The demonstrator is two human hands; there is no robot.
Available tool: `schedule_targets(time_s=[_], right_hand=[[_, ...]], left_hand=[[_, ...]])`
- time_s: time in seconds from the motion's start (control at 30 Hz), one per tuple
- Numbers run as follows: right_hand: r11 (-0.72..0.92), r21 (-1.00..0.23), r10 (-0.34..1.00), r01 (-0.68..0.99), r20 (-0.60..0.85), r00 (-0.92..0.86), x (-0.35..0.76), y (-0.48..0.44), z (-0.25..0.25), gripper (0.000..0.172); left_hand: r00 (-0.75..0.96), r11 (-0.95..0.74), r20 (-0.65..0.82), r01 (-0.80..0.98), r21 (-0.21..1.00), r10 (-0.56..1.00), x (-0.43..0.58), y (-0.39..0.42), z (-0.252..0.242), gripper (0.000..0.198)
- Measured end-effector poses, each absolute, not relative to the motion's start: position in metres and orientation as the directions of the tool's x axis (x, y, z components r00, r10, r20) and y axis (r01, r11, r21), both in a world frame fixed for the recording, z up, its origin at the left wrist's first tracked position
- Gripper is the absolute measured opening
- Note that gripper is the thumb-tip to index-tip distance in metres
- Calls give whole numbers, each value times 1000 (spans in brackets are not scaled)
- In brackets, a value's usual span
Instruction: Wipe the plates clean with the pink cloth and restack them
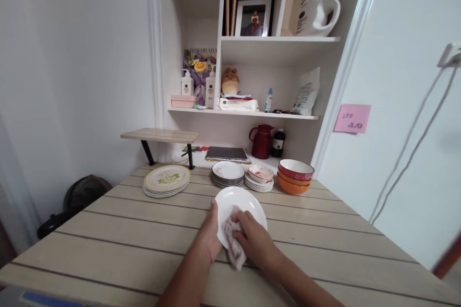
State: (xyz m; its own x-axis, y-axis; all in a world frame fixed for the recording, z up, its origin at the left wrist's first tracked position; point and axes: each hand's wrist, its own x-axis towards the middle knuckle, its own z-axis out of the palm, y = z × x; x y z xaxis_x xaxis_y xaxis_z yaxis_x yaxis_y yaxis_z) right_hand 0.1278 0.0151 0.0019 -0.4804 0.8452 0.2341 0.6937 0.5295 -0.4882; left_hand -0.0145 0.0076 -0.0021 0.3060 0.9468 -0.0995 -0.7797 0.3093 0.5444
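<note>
A white plate (242,205) is tilted up over the wooden table (118,235). My left hand (210,236) grips its near left edge, fingers wrapped behind it. My right hand (252,238) presses a crumpled pinkish cloth (232,240) against the plate's lower face; part of the cloth hangs below the rim.
Along the table's far side stand a stack of green-patterned plates (166,180), a stack of grey-rimmed plates (227,174), small white dishes (260,178) and stacked red and orange bowls (295,176). A shelf unit with a red jug (261,141) rises behind. A wall stands at the right.
</note>
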Motion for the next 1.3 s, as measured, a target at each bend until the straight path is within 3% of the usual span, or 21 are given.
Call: schedule_targets(time_s=[0.2,0.43,0.63,0.8,1.07,1.3], right_hand=[[592,-464,805,659,292,-517,96,42,31,34],[518,-463,853,719,336,-398,116,73,33,34],[419,-252,895,872,278,-349,165,66,25,31],[455,-110,870,884,266,-415,175,24,13,33],[565,-331,823,755,293,-487,120,3,10,40],[570,-300,799,765,419,-431,84,43,41,32]], left_hand=[[196,244,-146,-756,607,970,-12,8,-2,63],[310,315,-98,-796,517,946,-11,8,-1,72],[346,354,-117,-776,522,931,-15,4,-1,82],[337,361,-146,-764,535,930,-14,4,-1,78],[282,299,-121,-761,576,952,-14,9,-3,74],[260,265,-89,-791,552,962,-13,9,-2,60]])
